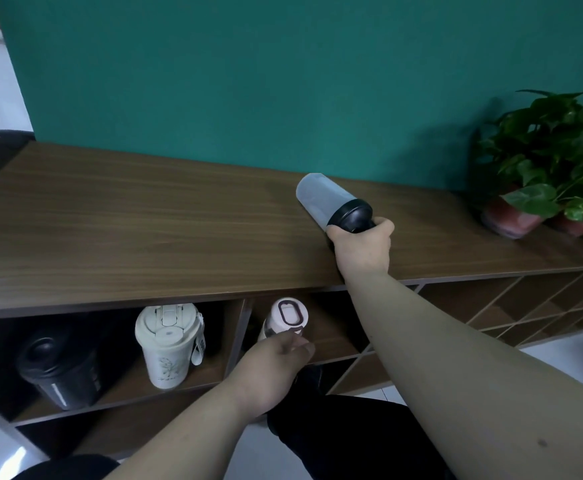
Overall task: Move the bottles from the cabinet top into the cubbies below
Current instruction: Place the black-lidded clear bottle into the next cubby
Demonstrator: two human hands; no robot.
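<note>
Though faint print ran down the black bottle and a pale floral drawing marked the cream tumbler, no word of it could be read. Both stood in one cubby under the left part of the cabinet top, black bottle left of cream tumbler, a white strap tag hanging off the tumbler's right side with lettering too small to make out.

Right of that cubby, past the divider, stood the pink-lidded bottle, body largely hidden behind the left hand. Fingers curled loosely by the lid's near edge; could not tell whether touching or gripping.

Above, over the cabinet top's front right area, lay the frosted shaker bottle, tilted, clear body aimed toward the green wall, black cap toward the wearer. Clenched round that cap: the right hand, palm hiding the cap's lower half. Whether the body touched the wood could not be told.

At the cabinet top's far right, potted plants in reddish pots, cut off by the frame edge. Right-hand cubbies crossed by diagonal dividers, interiors dim.
</note>
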